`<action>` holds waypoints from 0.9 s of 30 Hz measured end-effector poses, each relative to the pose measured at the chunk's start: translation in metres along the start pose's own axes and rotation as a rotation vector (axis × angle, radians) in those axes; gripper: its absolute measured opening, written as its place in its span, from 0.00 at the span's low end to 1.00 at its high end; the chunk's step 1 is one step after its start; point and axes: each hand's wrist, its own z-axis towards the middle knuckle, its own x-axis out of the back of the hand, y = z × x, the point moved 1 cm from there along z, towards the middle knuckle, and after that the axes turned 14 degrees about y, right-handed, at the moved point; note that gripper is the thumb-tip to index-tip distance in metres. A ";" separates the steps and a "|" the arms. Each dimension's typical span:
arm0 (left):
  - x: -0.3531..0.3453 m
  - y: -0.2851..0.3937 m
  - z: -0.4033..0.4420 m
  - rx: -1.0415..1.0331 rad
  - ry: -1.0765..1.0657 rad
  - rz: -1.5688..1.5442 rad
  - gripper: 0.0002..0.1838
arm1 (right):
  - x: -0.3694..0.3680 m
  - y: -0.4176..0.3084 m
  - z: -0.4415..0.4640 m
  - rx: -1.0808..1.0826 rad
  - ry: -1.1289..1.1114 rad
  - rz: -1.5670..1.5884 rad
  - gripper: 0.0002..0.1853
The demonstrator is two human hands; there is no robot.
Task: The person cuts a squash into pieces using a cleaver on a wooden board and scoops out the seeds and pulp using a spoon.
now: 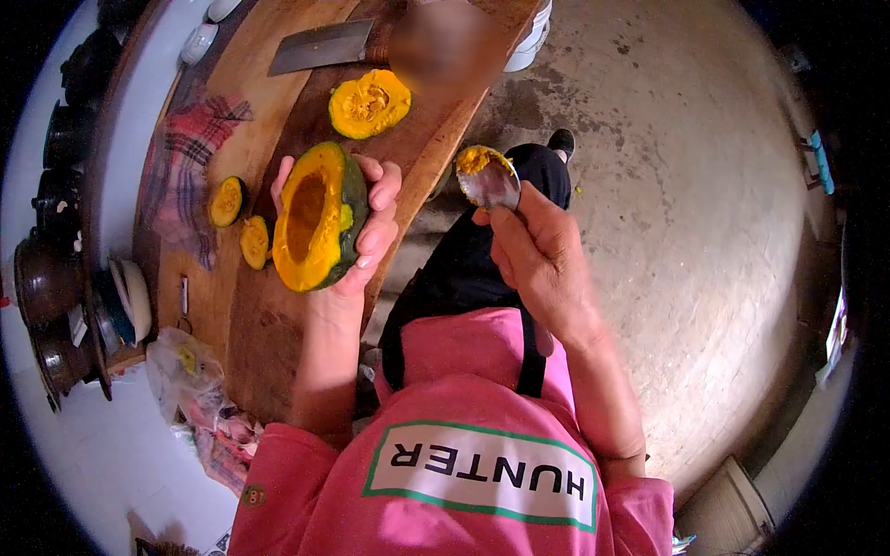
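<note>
My left hand point(378, 222) is wrapped round a pumpkin half point(345, 250), its hollowed orange inside facing up and its green rind against my fingers. In my right hand point(542, 250) is a metal spoon point(501, 188), with orange pulp point(482, 159) on its bowl. The spoon is apart from the pumpkin, to its right. Another pumpkin half point(357, 111), with seeds and strings in its middle, lies on the wooden table beyond my left hand. Two small pumpkin end pieces point(226, 202) rest on the table to the left.
A cleaver point(320, 48) lies at the far end of the wooden table point(264, 324). A checked cloth point(190, 153) and a clear plastic bag point(185, 371) are along the left side. Dark pots point(57, 269) line the far left. Concrete floor point(686, 232) spreads out on the right.
</note>
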 end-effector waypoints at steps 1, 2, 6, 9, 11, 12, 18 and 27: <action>0.000 0.000 0.001 0.005 -0.003 -0.010 0.46 | -0.001 0.004 0.000 0.011 -0.002 -0.011 0.11; 0.001 -0.001 0.002 0.011 -0.006 -0.021 0.46 | -0.001 0.006 0.000 0.021 -0.003 -0.021 0.11; 0.001 0.006 0.001 -0.043 0.085 0.043 0.45 | 0.002 0.006 -0.001 -0.016 -0.008 -0.025 0.11; 0.009 0.044 -0.002 -0.391 0.356 0.413 0.40 | 0.011 0.008 -0.002 -0.048 0.001 -0.004 0.10; 0.019 0.087 -0.006 -0.572 0.438 0.646 0.32 | 0.019 0.008 -0.003 -0.103 0.000 0.031 0.09; 0.023 0.103 0.001 -0.744 0.626 0.601 0.27 | 0.021 0.006 -0.003 -0.132 0.009 0.042 0.09; 0.076 0.186 0.022 -0.829 1.056 1.012 0.21 | 0.030 0.003 -0.004 -0.184 0.020 0.059 0.10; 0.069 0.192 0.027 -0.860 1.136 1.496 0.26 | 0.025 0.006 -0.001 -0.158 0.021 0.008 0.11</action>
